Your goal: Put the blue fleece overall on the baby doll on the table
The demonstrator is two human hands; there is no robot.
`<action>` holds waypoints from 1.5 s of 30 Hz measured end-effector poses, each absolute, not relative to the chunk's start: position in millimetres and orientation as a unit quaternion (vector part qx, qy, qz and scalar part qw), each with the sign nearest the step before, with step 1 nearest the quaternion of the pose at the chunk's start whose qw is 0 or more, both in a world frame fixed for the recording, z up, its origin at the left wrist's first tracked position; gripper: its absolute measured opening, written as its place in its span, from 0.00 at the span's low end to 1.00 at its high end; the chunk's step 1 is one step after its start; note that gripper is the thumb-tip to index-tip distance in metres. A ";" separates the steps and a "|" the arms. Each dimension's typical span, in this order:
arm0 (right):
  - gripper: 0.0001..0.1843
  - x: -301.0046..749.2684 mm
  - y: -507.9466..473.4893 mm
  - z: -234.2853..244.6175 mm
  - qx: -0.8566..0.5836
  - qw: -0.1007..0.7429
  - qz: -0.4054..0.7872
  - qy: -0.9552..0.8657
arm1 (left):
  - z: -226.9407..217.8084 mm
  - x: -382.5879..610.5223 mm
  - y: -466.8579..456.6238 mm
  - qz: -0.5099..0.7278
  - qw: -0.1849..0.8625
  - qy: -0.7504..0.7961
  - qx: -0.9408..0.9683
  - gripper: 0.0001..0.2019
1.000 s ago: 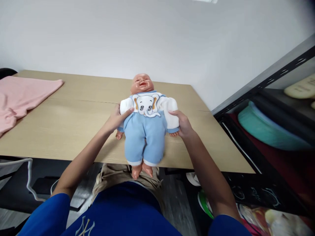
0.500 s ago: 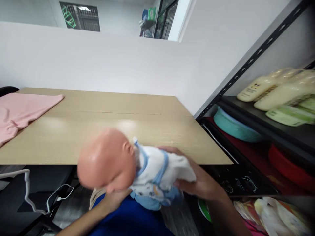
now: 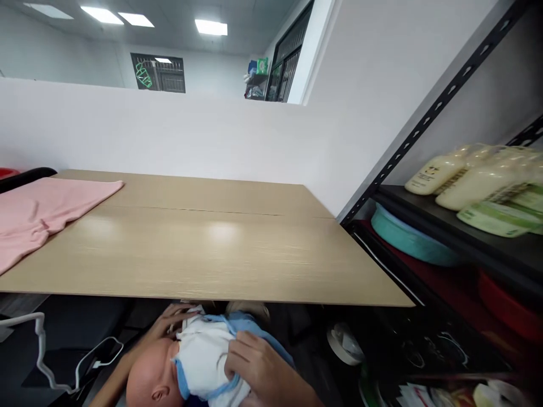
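Note:
A baby doll [image 3: 155, 370] lies low in front of me, below the table's front edge. Its bare head is towards the left and its lower end is partly hidden by my hand. It wears a white garment [image 3: 203, 347] with blue trim, and blue cloth shows along its far side. My left hand [image 3: 176, 319] reaches round behind the head and is closed at the doll's far arm and sleeve. With curled fingers, my right hand [image 3: 257, 362] grips the garment at the doll's middle; the fingertips are partly hidden.
A wooden table [image 3: 220, 254] stretches ahead, with a pink cloth [image 3: 51, 212] on its left. To the right, a black shelf rack holds pale bottles [image 3: 479, 175], a teal basin [image 3: 411, 240] and a red basin [image 3: 509, 299]. A white cable [image 3: 40, 345] hangs at the lower left.
The doll has come down from over the table edge towards me and turned over, its back no longer upward. My left hand moved to its far side, my right onto its middle. The view tilted up.

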State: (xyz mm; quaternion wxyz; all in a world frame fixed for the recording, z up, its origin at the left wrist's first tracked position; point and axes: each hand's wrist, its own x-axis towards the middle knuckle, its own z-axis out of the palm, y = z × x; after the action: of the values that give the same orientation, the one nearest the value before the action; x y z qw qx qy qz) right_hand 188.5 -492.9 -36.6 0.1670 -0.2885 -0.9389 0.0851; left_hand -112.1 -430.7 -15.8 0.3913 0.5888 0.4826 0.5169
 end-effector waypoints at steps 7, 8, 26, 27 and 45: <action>0.10 172.8 -487.9 -57.7 -0.192 0.109 0.008 -0.975 | -21.1 -161.2 -440.7 0.204 0.531 0.370 0.734 0.32; 0.12 174.3 -489.8 -59.2 -0.202 0.123 0.011 -0.971 | -20.9 -150.1 -446.3 0.185 0.525 0.329 0.763 0.39; 0.19 267.6 -552.1 -119.1 -0.347 0.312 0.122 -0.876 | -17.8 -112.0 -444.9 0.182 0.579 0.220 0.763 0.23; 0.13 271.4 -553.0 -110.7 -0.338 0.334 0.135 -0.869 | -19.0 -112.9 -442.7 0.185 0.592 0.209 0.756 0.24; 0.28 220.2 -449.4 -45.1 -0.342 0.286 0.486 -0.751 | -14.7 -131.7 -434.5 0.162 0.649 0.258 0.697 0.36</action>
State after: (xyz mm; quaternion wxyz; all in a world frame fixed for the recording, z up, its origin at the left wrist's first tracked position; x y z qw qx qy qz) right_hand 220.2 -449.4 -45.1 0.2865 -0.3418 -0.7513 0.4864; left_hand -131.7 -434.5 -14.7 0.6491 0.6970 0.2580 0.1621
